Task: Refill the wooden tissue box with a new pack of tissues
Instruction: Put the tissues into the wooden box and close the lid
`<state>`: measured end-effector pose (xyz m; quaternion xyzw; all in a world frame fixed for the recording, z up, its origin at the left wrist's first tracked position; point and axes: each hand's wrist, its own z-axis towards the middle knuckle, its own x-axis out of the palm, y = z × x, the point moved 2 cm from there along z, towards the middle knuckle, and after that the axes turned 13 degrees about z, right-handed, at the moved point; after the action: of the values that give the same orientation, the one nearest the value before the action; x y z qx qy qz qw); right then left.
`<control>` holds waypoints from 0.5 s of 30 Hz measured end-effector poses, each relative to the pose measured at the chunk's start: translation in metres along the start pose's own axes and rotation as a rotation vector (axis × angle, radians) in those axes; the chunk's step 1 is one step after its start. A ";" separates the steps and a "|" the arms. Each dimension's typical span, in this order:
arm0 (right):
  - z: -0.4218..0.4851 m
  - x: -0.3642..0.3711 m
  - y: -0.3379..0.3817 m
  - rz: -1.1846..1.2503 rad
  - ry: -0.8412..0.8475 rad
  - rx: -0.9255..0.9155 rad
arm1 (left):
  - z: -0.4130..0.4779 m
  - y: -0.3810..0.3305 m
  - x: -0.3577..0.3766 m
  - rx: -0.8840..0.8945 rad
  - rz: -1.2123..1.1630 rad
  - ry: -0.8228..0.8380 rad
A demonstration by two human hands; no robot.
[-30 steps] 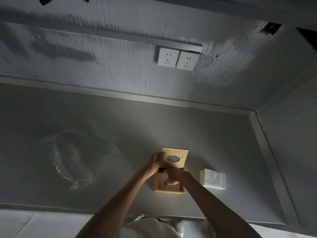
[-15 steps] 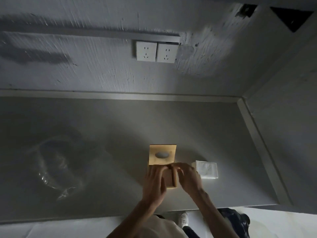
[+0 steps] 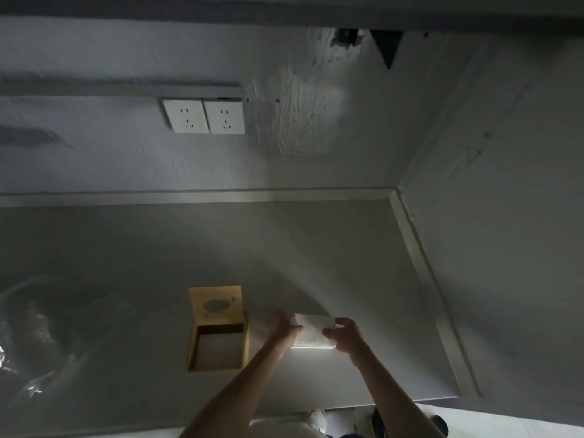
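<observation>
Dim grey counter (image 3: 316,248), left hand (image 3: 284,327) and right hand (image 3: 347,338) curled round the tissue pack's (image 3: 313,330) hidden ends.

Both hands (image 3: 284,327) (image 3: 346,338) on tissue pack (image 3: 313,333)

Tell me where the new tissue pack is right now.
Head view: the tissue pack is just right of the open wooden box, held between the left hand and right hand.

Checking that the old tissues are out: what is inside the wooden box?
The open part of the box shows only a bare, pale bottom, no tissues. The lid covers the far end, so that part is hidden. The pack is outside, held by the left hand and right hand.
</observation>
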<state>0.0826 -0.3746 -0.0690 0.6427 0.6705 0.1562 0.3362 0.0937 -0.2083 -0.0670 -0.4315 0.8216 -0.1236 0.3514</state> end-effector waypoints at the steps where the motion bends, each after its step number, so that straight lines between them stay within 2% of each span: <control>1: 0.002 -0.001 -0.001 0.022 0.018 -0.011 | 0.000 -0.002 0.003 -0.017 -0.031 -0.009; 4: 0.005 -0.004 -0.003 0.037 0.051 -0.088 | 0.002 -0.001 0.005 -0.013 0.014 -0.060; 8: 0.002 -0.018 -0.012 0.017 0.168 -0.147 | -0.006 0.005 0.006 0.060 0.062 0.007; 11: -0.008 -0.027 -0.023 -0.071 0.202 -0.290 | -0.018 0.010 0.010 0.122 0.214 -0.018; 15: -0.020 -0.037 -0.042 -0.202 0.138 -0.573 | -0.034 0.021 0.027 0.396 0.261 -0.134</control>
<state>0.0356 -0.4109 -0.0727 0.4396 0.6809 0.3478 0.4713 0.0472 -0.2203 -0.0657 -0.2518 0.8048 -0.2071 0.4959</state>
